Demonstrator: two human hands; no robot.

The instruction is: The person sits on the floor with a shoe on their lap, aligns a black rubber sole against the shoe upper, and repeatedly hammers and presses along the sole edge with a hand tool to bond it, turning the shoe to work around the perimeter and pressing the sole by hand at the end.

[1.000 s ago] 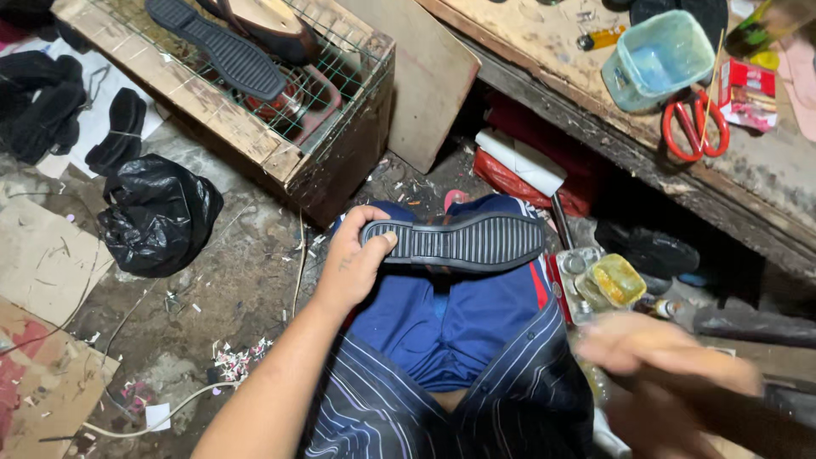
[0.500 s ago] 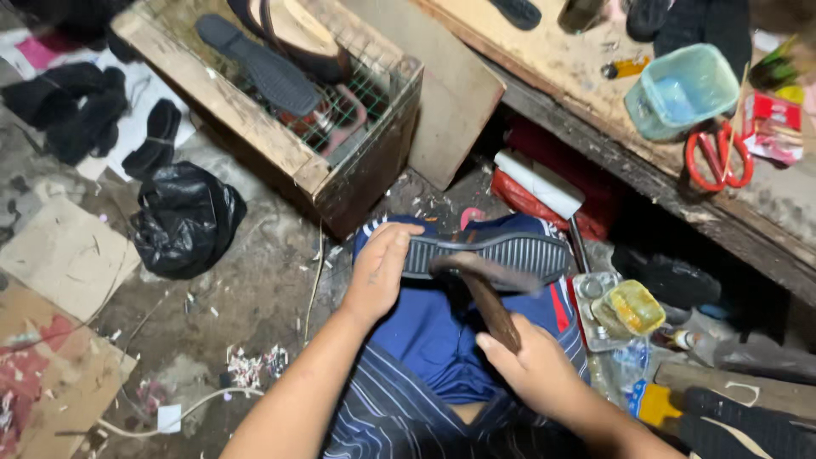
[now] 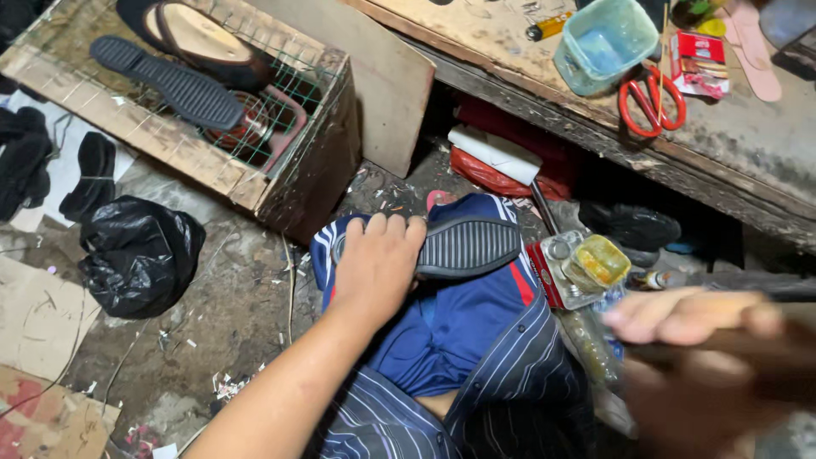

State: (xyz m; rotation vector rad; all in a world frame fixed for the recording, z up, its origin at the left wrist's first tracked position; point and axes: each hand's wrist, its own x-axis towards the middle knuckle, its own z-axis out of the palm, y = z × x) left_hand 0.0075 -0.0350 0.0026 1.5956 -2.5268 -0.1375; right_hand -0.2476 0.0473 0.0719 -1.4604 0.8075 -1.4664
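A black ribbed shoe sole (image 3: pixel 472 246) lies tread-up across my knee, which is covered by blue shorts (image 3: pixel 450 336). My left hand (image 3: pixel 374 263) grips the sole's left end, with the fingers curled over its far edge. My right hand (image 3: pixel 688 336) is blurred at the lower right, away from the sole. It is closed around a dark stick-like tool (image 3: pixel 765 344) whose tip I cannot make out. An open tin of yellow glue (image 3: pixel 597 262) sits on a small tray just right of the sole.
A wooden crate with wire mesh (image 3: pixel 212 166) stands at the upper left with another black sole (image 3: pixel 170 81) on it. A black plastic bag (image 3: pixel 136 255) and cardboard (image 3: pixel 34 314) lie on the floor. A workbench (image 3: pixel 748 161) holds a teal tub (image 3: pixel 603 42) and red scissors (image 3: pixel 650 98).
My right hand, which held the tool over the sole half a second ago, has pulled away to the lower right. My left hand keeps the sole on my knee.
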